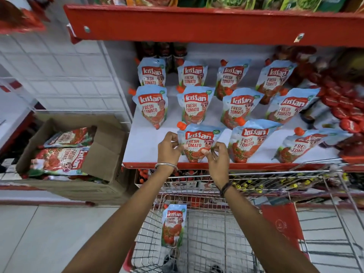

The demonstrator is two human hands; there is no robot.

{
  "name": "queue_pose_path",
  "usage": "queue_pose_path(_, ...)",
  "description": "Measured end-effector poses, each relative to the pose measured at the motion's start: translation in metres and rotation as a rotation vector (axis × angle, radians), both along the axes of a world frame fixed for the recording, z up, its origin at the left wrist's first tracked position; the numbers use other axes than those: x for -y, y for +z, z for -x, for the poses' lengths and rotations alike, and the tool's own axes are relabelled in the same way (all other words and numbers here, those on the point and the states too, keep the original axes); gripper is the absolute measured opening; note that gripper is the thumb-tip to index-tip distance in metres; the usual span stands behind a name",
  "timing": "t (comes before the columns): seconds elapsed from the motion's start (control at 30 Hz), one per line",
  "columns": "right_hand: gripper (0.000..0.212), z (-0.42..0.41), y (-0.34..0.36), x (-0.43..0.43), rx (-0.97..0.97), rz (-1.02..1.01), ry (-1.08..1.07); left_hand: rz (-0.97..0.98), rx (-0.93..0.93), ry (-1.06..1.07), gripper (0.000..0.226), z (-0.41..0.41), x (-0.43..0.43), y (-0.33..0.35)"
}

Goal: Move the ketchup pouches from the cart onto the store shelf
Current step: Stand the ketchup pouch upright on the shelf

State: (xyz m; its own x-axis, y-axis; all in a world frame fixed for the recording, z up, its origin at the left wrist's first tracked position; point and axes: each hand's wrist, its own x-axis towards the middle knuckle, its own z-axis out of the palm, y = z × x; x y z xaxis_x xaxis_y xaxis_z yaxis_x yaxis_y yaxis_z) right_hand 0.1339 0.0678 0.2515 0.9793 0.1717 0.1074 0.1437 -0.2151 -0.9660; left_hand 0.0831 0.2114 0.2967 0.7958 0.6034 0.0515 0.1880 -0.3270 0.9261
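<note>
- Store shelf (pixel 149 142) was white with a red front lip; taken as the landmark.
- Ten ketchup pouches stood upright on the shelf behind and beside the held one: back row of four, middle row of four, two more in the front row to the right.
- Dark bottles (pixel 161 52) stood at the shelf's back left; packs of red-capped items (pixel 342 107) were crowded at the shelf's right end, touching the rightmost pouches.
- Red upper shelf (pixel 216 24) hung above, loaded with green and red packets.
- Cardboard box (pixel 102 152) sat left of the shelf, flaps open, more pouches lying flat inside.
- Wire cart (pixel 246 182) was parked just below the shelf's front lip, its rim near the edge; both forearms reached over it.
- One ketchup pouch in the cart (pixel 173 225) leaned upright against the cart's left wall.
- Held ketchup pouch (pixel 199 144) stood at the shelf's front edge, left of the front row: light-blue top, orange spout cap at upper left, red "Kissan" logo, "Fresh Tomato" text, tomato art below.
- Left hand (pixel 169 148) pinched the pouch's left edge; right hand (pixel 216 156) pinched its lower right side; both clamped on it, bangle and dark band at the wrists.
</note>
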Motion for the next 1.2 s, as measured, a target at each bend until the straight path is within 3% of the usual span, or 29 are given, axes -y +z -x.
queue_pose_path(0.43,0.027,0.004,-0.004,0.006,0.029,0.047,0.008,0.009,-0.052,-0.027,0.031,0.002,0.006,-0.004)
queue_pose_path(0.63,0.052,0.025,-0.004,0.014,0.052,0.203,-0.077,-0.025,0.081,0.008,0.037,0.035,0.014,-0.017)
queue_pose_path(0.8,0.037,0.078,-0.035,0.023,0.109,0.175,-0.151,-0.069,0.132,0.046,0.021,0.088,0.019,-0.062)
queue_pose_path(0.9,0.026,0.114,-0.078,0.022,-0.052,0.216,-0.084,-0.044,-0.088,0.008,0.017,0.112,0.019,-0.121)
queue_pose_path(1.0,0.006,0.142,-0.134,0.019,-0.295,0.257,0.015,0.042,-0.491,-0.023,0.029,0.127,0.022,-0.188)
queue_pose_path(1.1,0.016,0.154,-0.189,0.015,-0.557,0.317,0.039,0.135,-0.848,-0.035,0.039,0.134,0.025,-0.240)
queue_pose_path(1.2,0.016,0.158,-0.238,0.009,-0.806,0.364,0.089,0.236,-1.079,-0.072,0.050,0.137,0.027,-0.281)
